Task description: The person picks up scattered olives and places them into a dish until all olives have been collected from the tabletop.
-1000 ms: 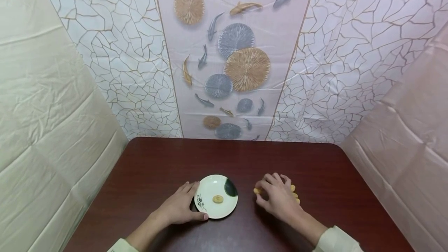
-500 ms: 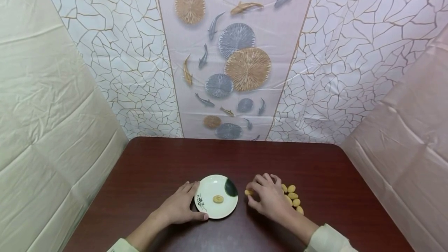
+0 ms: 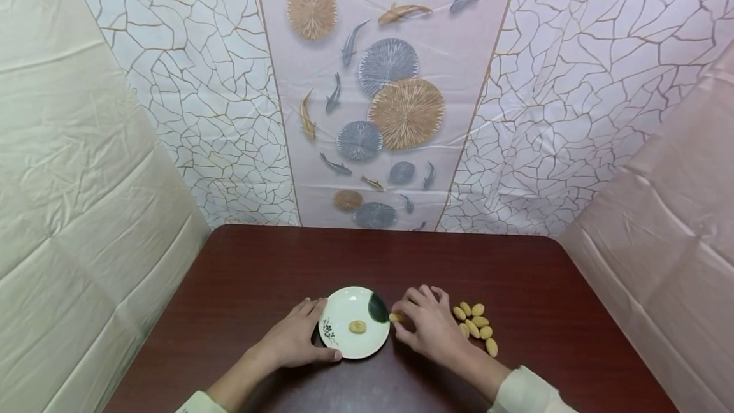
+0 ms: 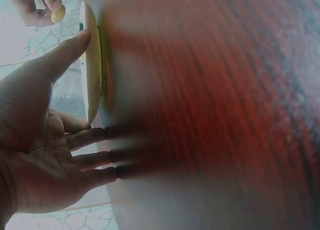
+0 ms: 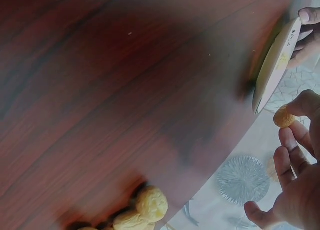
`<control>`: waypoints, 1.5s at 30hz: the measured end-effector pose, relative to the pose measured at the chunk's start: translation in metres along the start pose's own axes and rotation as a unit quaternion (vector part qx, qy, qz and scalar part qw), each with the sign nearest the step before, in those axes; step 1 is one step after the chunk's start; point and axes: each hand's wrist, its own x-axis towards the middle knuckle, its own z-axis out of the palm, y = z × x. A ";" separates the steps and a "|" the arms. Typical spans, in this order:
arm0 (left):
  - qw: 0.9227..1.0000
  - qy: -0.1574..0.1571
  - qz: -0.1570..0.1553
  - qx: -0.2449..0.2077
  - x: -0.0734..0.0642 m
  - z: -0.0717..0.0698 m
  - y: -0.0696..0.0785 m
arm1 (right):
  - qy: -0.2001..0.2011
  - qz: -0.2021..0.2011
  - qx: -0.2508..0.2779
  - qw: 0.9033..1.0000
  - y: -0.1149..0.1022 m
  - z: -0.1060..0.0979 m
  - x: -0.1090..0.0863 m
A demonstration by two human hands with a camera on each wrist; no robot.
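Observation:
A small round white plate (image 3: 346,345) with a dark green patch and dark floral marks rests on the table. One small yellowish oval piece (image 3: 357,327) lies on it. My left hand (image 3: 294,334) is spread at the plate's left side, thumb and forefinger touching its rim, the other fingers straight with their tips on the table. Between thumb and forefinger my right hand (image 3: 427,327) pinches another yellow oval piece (image 5: 284,117), which appears beside the plate's right rim in the head view. The left wrist view shows that pinched piece (image 4: 58,14) beyond the plate.
Several more wrinkled yellow oval pieces (image 3: 480,322) lie loosely grouped right of my right hand. The dark red-brown table (image 3: 275,260) meets a patterned cloth (image 3: 367,145) at its far edge, with plain fabric on either side.
My right hand has moved left from the group of pieces toward the plate, carrying one piece and uncovering the others. My left hand and the plate have stayed put.

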 end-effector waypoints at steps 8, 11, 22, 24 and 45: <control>1.000 0.003 -0.004 0.001 -0.002 0.000 0.001 | -0.016 -0.002 0.022 1.000 -0.007 0.003 0.004; 1.000 0.002 -0.004 0.002 -0.002 0.001 0.001 | -0.023 -0.002 0.026 0.999 -0.009 0.004 0.005; 1.000 0.003 0.000 0.000 0.000 0.000 0.001 | -0.021 -0.011 0.032 0.999 -0.014 0.008 0.007; 1.000 0.003 0.002 0.001 0.000 0.000 0.001 | -0.021 -0.012 0.029 0.999 -0.015 0.009 0.008; 1.000 0.007 0.009 0.002 0.000 0.002 -0.001 | -0.037 -0.015 0.031 0.999 -0.021 0.025 0.012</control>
